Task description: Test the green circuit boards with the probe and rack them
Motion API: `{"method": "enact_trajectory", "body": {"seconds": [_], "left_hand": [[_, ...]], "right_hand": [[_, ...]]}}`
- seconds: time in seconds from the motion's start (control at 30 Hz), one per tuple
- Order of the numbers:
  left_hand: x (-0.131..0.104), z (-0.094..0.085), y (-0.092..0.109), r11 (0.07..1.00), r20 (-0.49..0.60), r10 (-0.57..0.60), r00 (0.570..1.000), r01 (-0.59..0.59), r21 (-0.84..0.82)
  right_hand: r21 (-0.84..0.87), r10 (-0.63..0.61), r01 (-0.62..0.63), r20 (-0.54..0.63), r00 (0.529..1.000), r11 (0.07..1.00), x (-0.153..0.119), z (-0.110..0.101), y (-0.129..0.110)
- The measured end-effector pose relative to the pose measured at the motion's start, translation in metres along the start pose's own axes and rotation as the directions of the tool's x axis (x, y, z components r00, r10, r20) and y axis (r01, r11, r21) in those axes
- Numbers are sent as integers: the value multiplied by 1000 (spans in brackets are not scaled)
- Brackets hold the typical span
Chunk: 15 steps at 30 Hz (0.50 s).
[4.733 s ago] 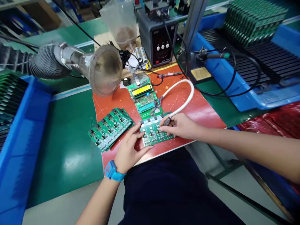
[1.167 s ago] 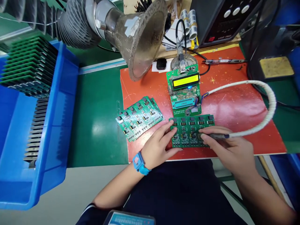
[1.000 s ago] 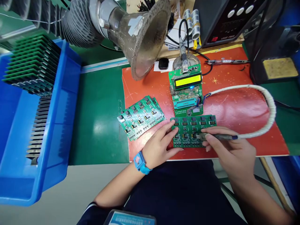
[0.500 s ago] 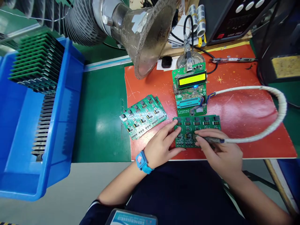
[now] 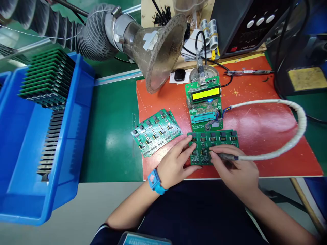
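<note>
A green circuit board (image 5: pixel 223 139) with a row of small digit displays lies near the front edge of the red mat. Spread fingers of my left hand (image 5: pixel 176 158) rest on its left end, the thumb by the lower edge. My right hand (image 5: pixel 238 168) pinches a dark-handled probe (image 5: pixel 224 156) at the end of a white-wrapped cable (image 5: pixel 276 151). The probe's tip is at the board's middle, mostly hidden by my fingers. Just behind stands a programmer board (image 5: pixel 189 127) with a lit yellow screen (image 5: pixel 205 94) and a blue socket (image 5: pixel 203 117); the cable joins its right side.
Several similar boards (image 5: pixel 157 132) lie overlapped to the left. A blue bin (image 5: pixel 85 102) holds upright green boards (image 5: pixel 48 78). An extraction hood (image 5: pixel 163 54) hangs over the mat (image 5: pixel 255 127). A pen-like tool (image 5: pixel 249 72) and a black soldering station (image 5: pixel 242 30) are at the back right.
The camera view has shifted slightly, so the bench appears lower and the mat's items a little left. Both hands keep nearly the same places on the board, with the probe still pinched.
</note>
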State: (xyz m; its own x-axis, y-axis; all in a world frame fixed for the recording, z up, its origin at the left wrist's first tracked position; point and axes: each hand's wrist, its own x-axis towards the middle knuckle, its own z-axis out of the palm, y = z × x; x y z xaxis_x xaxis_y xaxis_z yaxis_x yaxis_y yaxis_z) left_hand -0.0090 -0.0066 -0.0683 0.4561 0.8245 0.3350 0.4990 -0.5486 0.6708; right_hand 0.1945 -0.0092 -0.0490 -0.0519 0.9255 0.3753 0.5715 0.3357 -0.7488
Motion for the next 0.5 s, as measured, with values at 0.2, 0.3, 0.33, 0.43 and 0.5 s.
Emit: {"method": "enact_trajectory", "body": {"seconds": [0.2, 0.3, 0.33, 0.43, 0.5], "left_hand": [[0, -1, 0, 1000, 33, -26, 999, 27, -4], [1, -3, 1, 1000, 29, -30, 999, 30, 4], [1, -3, 2, 999, 35, -31, 999, 31, 9], [2, -4, 3, 999, 64, -29, 998, 27, 42], [2, -5, 3, 997, 80, -10, 997, 3, 78]], "right_hand": [[53, 9, -11, 25, 1000, 999, -6, -1, 6], [61, 4, -6, 32, 999, 998, -7, -1, 7], [61, -3, 1, 32, 999, 998, -7, -2, 7], [60, -16, 14, 34, 999, 998, -6, -2, 7], [62, -19, 17, 33, 999, 998, -5, -2, 7]]}}
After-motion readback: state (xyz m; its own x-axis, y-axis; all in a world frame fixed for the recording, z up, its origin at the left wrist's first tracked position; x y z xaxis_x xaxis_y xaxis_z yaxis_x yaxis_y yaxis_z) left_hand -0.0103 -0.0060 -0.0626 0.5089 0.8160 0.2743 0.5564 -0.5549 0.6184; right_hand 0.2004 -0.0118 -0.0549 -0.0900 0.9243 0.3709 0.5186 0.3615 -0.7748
